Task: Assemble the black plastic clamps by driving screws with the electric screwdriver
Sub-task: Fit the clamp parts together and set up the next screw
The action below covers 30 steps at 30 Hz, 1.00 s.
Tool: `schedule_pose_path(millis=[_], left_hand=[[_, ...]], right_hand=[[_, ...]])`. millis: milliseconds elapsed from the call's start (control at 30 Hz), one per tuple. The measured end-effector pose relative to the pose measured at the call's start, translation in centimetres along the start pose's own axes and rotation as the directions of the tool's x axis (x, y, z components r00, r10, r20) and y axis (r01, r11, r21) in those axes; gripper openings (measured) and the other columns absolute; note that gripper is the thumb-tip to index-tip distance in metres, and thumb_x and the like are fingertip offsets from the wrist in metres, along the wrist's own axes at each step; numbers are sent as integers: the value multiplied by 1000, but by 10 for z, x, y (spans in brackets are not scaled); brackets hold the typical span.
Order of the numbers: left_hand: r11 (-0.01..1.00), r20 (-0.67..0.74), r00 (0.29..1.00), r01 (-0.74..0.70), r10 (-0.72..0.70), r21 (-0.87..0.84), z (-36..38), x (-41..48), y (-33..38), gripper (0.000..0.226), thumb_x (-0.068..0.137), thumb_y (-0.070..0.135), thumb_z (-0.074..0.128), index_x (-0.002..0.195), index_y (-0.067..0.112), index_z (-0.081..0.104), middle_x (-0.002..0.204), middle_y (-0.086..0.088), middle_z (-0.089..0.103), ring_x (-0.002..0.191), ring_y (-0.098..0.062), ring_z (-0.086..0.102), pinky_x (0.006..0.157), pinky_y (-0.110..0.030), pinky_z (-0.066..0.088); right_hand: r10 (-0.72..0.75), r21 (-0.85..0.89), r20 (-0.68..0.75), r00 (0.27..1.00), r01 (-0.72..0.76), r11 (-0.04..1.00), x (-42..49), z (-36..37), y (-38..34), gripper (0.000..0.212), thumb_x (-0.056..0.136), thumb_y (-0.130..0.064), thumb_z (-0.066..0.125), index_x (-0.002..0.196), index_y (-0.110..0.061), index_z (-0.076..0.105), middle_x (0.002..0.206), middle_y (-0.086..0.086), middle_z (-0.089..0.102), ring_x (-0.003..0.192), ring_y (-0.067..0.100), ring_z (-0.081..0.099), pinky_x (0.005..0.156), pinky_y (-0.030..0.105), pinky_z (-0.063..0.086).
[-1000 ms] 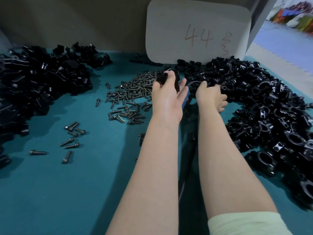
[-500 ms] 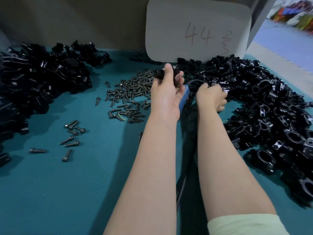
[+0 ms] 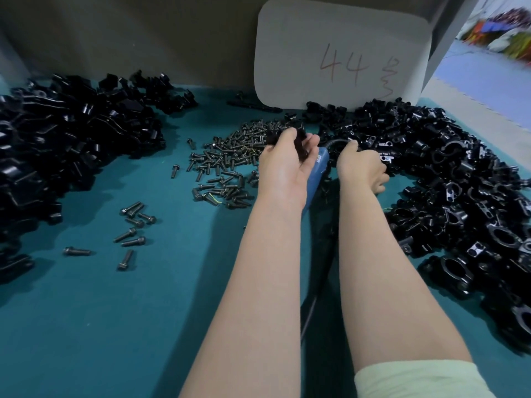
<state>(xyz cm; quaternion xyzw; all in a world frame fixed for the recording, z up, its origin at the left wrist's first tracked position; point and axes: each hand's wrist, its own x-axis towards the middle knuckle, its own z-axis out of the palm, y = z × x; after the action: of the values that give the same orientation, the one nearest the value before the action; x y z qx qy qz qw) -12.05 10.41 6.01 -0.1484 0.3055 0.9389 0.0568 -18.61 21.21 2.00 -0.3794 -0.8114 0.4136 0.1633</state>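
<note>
My left hand (image 3: 283, 170) grips a black plastic clamp piece (image 3: 298, 139) just above the pile of dark screws (image 3: 227, 162). The blue electric screwdriver (image 3: 317, 175) lies on the teal mat between my two hands, with its black cable (image 3: 316, 288) running back toward me. At the edge of the big heap of black clamp parts (image 3: 448, 191), my right hand (image 3: 362, 168) has its fingers curled downward. Whatever those fingers enclose is hidden.
A second heap of black clamp pieces (image 3: 63, 145) fills the left side. Several loose screws (image 3: 133, 225) lie scattered at mid-left. A white card marked "44" (image 3: 342, 50) leans against the back wall. The teal mat (image 3: 115, 326) covers the bench.
My left hand has curled tighter around the clamp piece and tipped it toward the right. My right hand's fingers have closed at the edge of the heap. The screwdriver shows more between the hands.
</note>
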Motion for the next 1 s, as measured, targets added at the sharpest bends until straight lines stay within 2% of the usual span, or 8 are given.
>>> schedule_pose_path(millis=[100, 200, 367, 500, 667, 800, 900, 1000], left_hand=[[999, 7, 1000, -9, 9, 31, -1, 0, 0, 26, 101, 16, 49, 120, -1, 53, 89, -10, 61, 77, -13, 62, 74, -22, 54], [999, 15, 999, -43, 43, 20, -2, -1, 2, 16, 100, 14, 51, 111, 3, 53, 88, -7, 60, 75, -12, 58, 77, -22, 51], [989, -61, 988, -145, 142, -38, -6, -14, 10, 11, 96, 9, 56, 106, 5, 52, 93, -9, 61, 78, -13, 60, 81, -25, 53], [963, -105, 958, -264, 268, 53, -23, -35, 20, 5, 95, 9, 58, 97, 12, 54, 92, -5, 65, 77, -12, 64, 74, -23, 55], [876, -132, 894, -375, 428, 302, -56, -58, 28, 11, 94, 14, 60, 92, 23, 54, 105, -1, 65, 95, -10, 62, 87, -27, 48], [862, -95, 892, -392, 442, 321, -67, -61, 26, 14, 93, 11, 61, 92, 24, 57, 100, -1, 63, 90, -17, 62, 77, -25, 54], [894, -107, 903, -383, 415, 233, -70, -57, 27, 15, 95, 7, 58, 94, 22, 56, 99, -5, 63, 85, -18, 62, 73, -23, 54], [915, -101, 915, -376, 391, 146, -71, -54, 27, 17, 97, 2, 52, 95, 19, 54, 107, -11, 61, 91, -19, 61, 76, -24, 53]], right_hand=[[-56, 168, -143, 988, 80, 982, -9, -2, -1, 47, 100, -32, 38, 140, -7, 40, 146, 12, 37, 136, 27, 31, 110, 40, 24], [-242, 414, -226, 943, 318, 853, -25, -13, -13, 33, 100, -16, 39, 128, -6, 54, 130, 8, 56, 119, 17, 50, 97, 20, 33], [-489, 597, 47, 871, 368, 713, -75, -28, -25, 11, 96, -13, 53, 105, -13, 59, 103, 2, 66, 98, 15, 63, 91, 38, 51], [-582, 544, 195, 789, 407, 734, -109, -40, -20, 3, 93, -18, 59, 95, -19, 62, 91, -4, 66, 89, 15, 64, 86, 41, 54], [-628, 461, 311, 714, 465, 756, -133, -52, -13, 24, 94, -27, 58, 72, -25, 65, 63, -7, 62, 54, 3, 56, 73, 33, 53], [-666, 475, 378, 644, 482, 736, -144, -51, -16, 19, 93, -28, 60, 77, -23, 68, 71, -8, 66, 68, 9, 61, 78, 33, 54], [-672, 490, 439, 596, 468, 735, -142, -47, -16, 12, 93, -23, 61, 87, -23, 71, 82, -10, 70, 72, 0, 64, 78, 22, 55], [-596, 558, 562, 573, 269, 785, -139, -41, -15, 14, 93, -10, 60, 88, -20, 69, 89, 2, 69, 79, 11, 65, 81, 25, 56]])
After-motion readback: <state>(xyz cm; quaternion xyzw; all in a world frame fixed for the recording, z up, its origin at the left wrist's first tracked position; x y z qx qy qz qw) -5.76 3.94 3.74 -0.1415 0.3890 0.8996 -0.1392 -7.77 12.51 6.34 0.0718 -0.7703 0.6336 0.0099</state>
